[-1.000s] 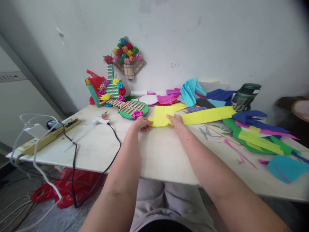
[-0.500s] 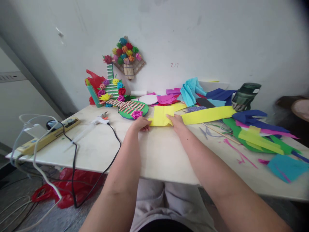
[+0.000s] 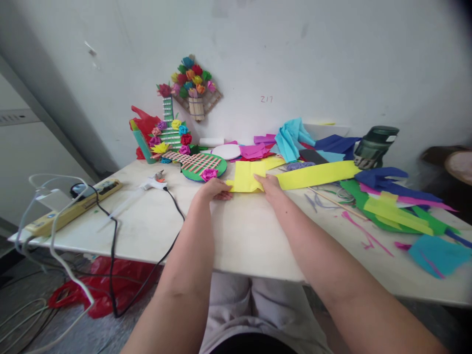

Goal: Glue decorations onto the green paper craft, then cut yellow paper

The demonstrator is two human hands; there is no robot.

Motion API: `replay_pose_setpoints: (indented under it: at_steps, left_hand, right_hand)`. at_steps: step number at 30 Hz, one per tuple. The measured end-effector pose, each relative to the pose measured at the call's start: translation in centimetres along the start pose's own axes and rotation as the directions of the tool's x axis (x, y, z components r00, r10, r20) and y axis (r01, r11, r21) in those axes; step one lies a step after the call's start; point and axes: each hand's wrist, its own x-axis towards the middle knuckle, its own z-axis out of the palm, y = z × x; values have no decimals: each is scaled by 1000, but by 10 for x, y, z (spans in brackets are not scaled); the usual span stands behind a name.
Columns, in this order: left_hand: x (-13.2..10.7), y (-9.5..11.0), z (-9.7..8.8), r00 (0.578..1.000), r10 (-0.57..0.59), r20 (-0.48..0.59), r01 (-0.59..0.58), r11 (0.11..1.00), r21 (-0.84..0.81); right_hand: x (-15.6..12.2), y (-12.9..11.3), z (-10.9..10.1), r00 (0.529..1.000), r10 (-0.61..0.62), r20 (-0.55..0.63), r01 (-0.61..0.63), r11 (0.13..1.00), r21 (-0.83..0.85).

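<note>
Holding the yellow paper strip (image 3: 313, 176) over the tabletop (image 3: 250, 231), both hands on it. Clock centred on its square panel (image 3: 246, 175). Left to right: glue gun (image 3: 155, 184) at 9, well apart. Guitar-shaped craft (image 3: 188, 167) at 10, just beside the left hand. Left hand (image 3: 216, 188) at 8, looks clamped on the strip's left end; grip underneath hidden. Right hand (image 3: 272, 188) at 4, thumb on top of the panel's right side, apparently pinching; can't see the fingers under it. Tail runs out to 3, toward the green bottle (image 3: 374, 146); can't tell if they touch. To do it well, I'd pin the left end, keep layers edge to edge, smooth the near-edge wrinkle, press evenly, no tugging; could tear. Vs half a second ago: left fingers reach slightly further right; panel, right hand, tail look unchanged.
</note>
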Motion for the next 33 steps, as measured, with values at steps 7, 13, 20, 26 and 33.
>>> replay_pose_setpoints:
  at_steps: [7,13,20,26,33]
  left_hand:
    - [4,-1,-3,1000,-6,-1,6,1000,-25]
    - [-4,-2,-10,990,51,128,-36,992,-124]
    - [0,-8,-15,978,89,188,-51,978,-200]
    - [2,-10,-15,981,95,168,-61,978,-198]
    - [2,-10,-16,986,97,134,-75,983,-166]
  right_hand:
    - [-4,-4,1,1000,7,-3,-7,1000,-4]
    - [-4,-3,1,1000,12,-4,-11,1000,5]
    - [2,2,0,1000,8,3,-8,1000,14]
    - [-1,-1,0,1000,15,0,-15,1000,18]
    - [-6,-5,1,1000,19,-1,-19,1000,8]
